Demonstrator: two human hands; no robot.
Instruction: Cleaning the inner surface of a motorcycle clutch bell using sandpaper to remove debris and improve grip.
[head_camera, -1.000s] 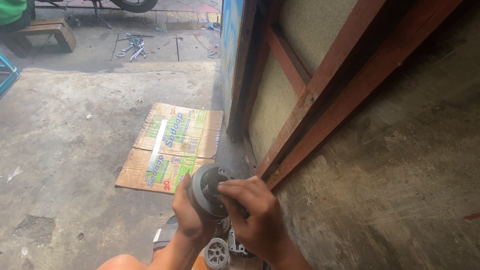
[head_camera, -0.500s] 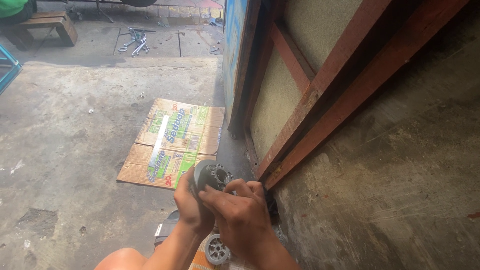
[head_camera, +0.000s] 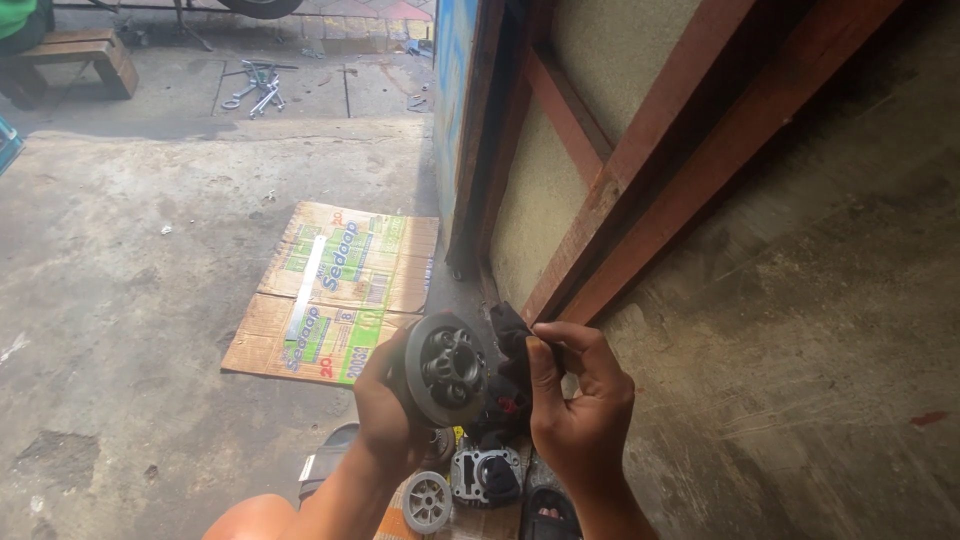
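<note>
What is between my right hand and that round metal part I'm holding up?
A dark cloth. The left hand grips the round metal part directly, while the right hand pinches the cloth against the part's right side, not touching bare metal.

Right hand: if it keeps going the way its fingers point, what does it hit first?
The right hand points up and left, fingertips already on a black part beside the round metal disc that the left hand holds. So the black part comes first; past it probably the red wooden frame, though depth is unclear.
</note>
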